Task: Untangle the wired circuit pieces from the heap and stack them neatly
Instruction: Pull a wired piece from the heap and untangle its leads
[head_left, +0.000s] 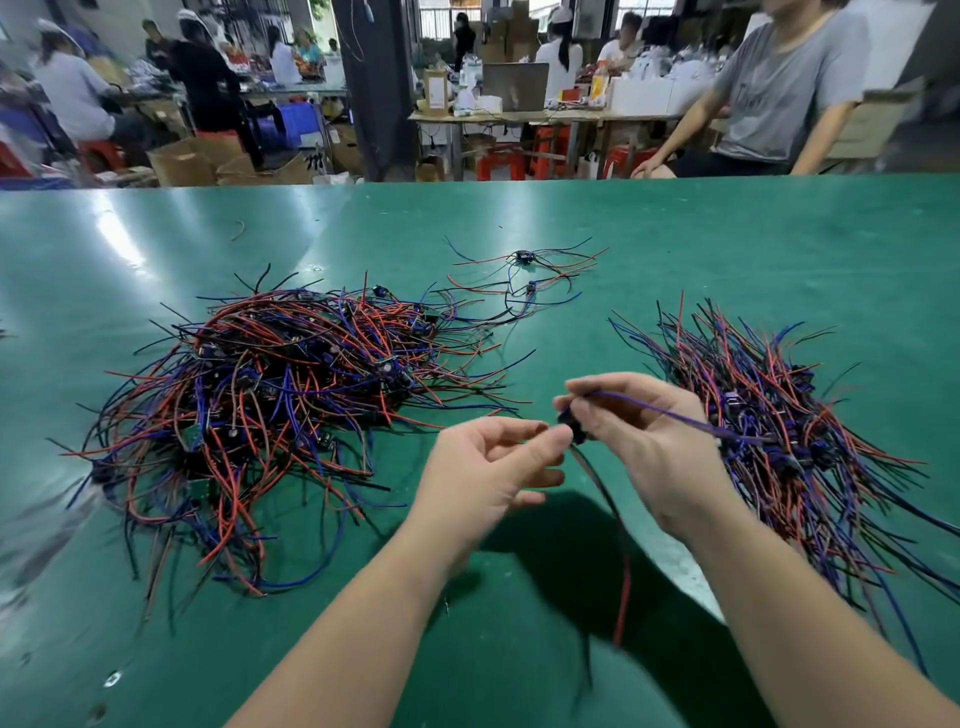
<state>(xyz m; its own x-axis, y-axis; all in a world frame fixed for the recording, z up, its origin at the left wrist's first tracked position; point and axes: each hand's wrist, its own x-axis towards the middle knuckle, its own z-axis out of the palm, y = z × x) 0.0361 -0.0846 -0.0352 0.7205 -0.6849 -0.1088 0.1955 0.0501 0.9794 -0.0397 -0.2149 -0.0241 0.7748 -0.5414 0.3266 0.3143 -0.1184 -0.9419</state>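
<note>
bare table between heap, stack

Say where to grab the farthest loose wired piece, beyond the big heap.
Pinch its small black module from above. It is the one compact part; the red, blue and black leads splay flat on the table all round, and some cross the neighbouring piece, so tugging a lead would likely drag both.

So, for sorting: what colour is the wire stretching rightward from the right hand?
The wire is purple; head view.
</note>
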